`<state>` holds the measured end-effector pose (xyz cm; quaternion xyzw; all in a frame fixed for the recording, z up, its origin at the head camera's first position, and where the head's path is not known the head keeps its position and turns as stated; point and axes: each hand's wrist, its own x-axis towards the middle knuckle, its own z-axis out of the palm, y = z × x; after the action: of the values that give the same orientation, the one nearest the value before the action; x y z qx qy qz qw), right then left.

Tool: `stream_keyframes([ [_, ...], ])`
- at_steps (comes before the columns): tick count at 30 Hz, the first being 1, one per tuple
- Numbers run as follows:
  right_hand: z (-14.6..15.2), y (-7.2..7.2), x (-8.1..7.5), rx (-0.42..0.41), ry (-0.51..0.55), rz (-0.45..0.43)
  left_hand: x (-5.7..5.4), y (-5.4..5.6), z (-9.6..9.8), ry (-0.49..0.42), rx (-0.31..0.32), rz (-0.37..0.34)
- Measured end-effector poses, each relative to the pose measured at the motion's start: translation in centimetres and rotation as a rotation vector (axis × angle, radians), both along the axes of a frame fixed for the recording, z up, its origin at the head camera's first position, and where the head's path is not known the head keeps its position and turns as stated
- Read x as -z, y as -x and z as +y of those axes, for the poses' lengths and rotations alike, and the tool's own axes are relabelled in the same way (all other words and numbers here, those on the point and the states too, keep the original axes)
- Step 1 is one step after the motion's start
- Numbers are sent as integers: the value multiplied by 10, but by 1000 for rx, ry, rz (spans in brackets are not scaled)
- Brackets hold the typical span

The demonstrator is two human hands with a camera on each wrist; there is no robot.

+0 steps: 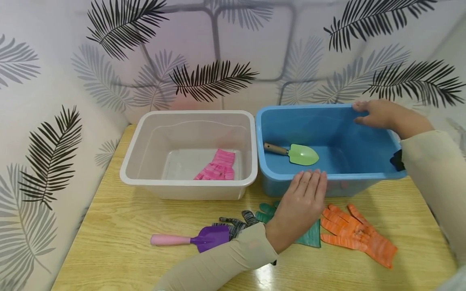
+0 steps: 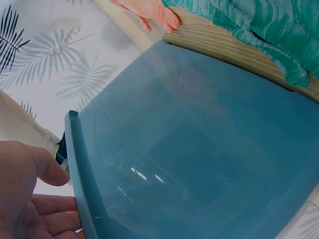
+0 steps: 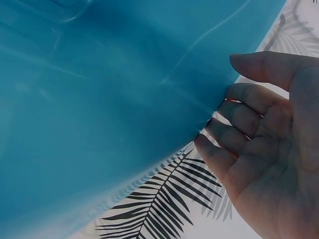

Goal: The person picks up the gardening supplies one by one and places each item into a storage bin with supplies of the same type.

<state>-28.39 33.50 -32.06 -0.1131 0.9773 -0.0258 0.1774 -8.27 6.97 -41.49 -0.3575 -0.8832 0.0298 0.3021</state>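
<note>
Head | blue bin (image 1: 364, 176) between both hands, likely held level by opposite rims | white bin (image 1: 189, 183) left of both | left hand (image 1: 302, 206), fingers extended, near rim; right hand (image 1: 384, 115), fingers loose, thumb apart, far rim | green trowel (image 1: 302, 154) in blue bin, beyond left fingertips

The left tub (image 1: 196, 191) and the right tub (image 1: 349, 177) stand side by side toward the back of a tabletop (image 1: 109, 226), a backdrop (image 1: 233, 44) behind them. A first glove (image 1: 220, 166) lies in the left tub, toward its near right corner; a first trowel (image 1: 295, 154) lies in the right tub, nearer its left end. In front, left to right: a second trowel (image 1: 205, 239), a second glove (image 1: 237, 226) just beside it, a third glove (image 1: 311, 234) and a fourth glove (image 1: 358, 234).
</note>
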Motion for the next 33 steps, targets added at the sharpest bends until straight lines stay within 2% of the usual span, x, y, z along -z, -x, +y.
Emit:
stream_keyframes([
  [14, 2, -2, 1, 24, 5, -16, -1, -2, 0, 17, -6, 0],
  [23, 1, -2, 1, 30, 8, -20, -1, -2, 0, -4, -7, 4],
  [28, -1, -3, 0, 22, -9, -14, -6, 0, -2, 3, 14, 2],
  [33, -8, -2, -4, 6, 0, -42, -17, 7, -10, 21, 60, 15],
])
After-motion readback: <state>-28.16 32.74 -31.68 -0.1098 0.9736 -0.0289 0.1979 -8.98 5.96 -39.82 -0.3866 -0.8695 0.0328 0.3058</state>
